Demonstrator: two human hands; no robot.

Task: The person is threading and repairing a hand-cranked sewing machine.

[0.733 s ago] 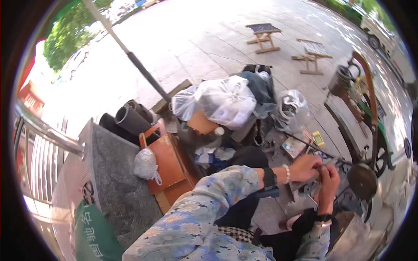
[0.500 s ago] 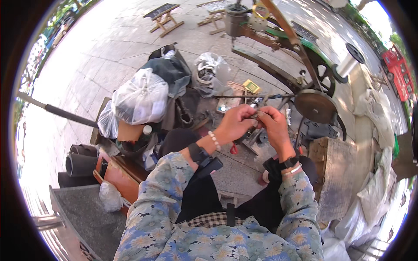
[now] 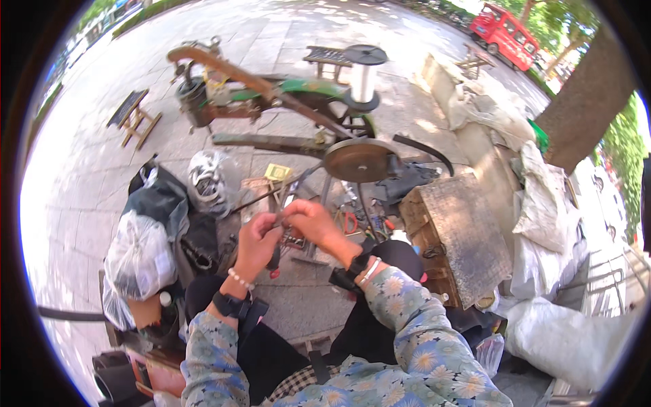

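My left hand point(image 3: 256, 245) and my right hand point(image 3: 313, 225) meet in front of me, thumbs and fingertips pinched together. Whatever sits between those fingertips is too small to make out. Below them, scattered tools lie on the paving, among them red-handled scissors point(image 3: 350, 222). Just beyond my hands stands an old cobbler's sewing machine with a brown metal disc point(image 3: 361, 161), a long rusty arm point(image 3: 237, 73) and a large spool of white thread point(image 3: 364, 85). A small yellow box point(image 3: 278, 171) lies past my fingers.
Left of me are a clear bag with a sneaker point(image 3: 209, 182) and a stuffed white plastic bag point(image 3: 140, 254). At my right stands a worn wooden box point(image 3: 458, 237), with pale sacks point(image 3: 542, 203) beyond it. Folding stools point(image 3: 134, 119), a tree trunk point(image 3: 586, 95) and a red van point(image 3: 505, 34) are farther off.
My view has swung to the right, so the machine and bags sit farther left and the tree trunk shows. Both hands stay pinched together.
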